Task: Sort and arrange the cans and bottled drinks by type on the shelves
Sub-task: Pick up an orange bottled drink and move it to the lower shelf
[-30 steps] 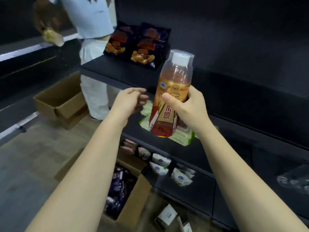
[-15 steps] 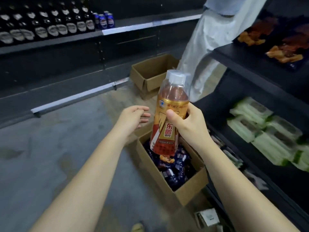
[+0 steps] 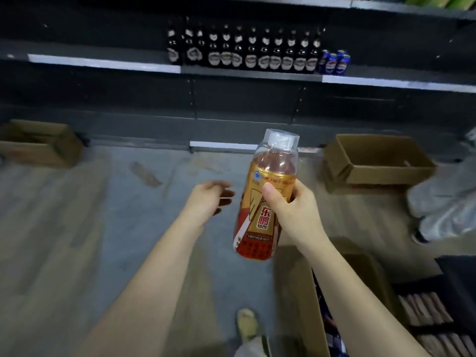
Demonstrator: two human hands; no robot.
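My right hand [image 3: 296, 212] grips an orange drink bottle [image 3: 268, 191] with a gold and red label and a clear cap cover, held upright at mid-frame. My left hand [image 3: 208, 199] hovers just left of it, fingers loosely curled, holding nothing. Across the aisle a dark shelf [image 3: 252, 74] carries a row of several dark glass bottles [image 3: 244, 51]. A few blue cans [image 3: 334, 63] stand at the right end of that row.
Open cardboard boxes sit on the floor at far left [image 3: 38, 143], at right [image 3: 373, 161] and beside my right arm [image 3: 304, 305]. Another person's light trousers and shoe [image 3: 443, 210] are at the right edge. My own shoe [image 3: 247, 324] shows below.
The view has swung left from the snack shelves to the drink shelf across the aisle. The bottle stays in my right hand, and my left hand stays beside it.
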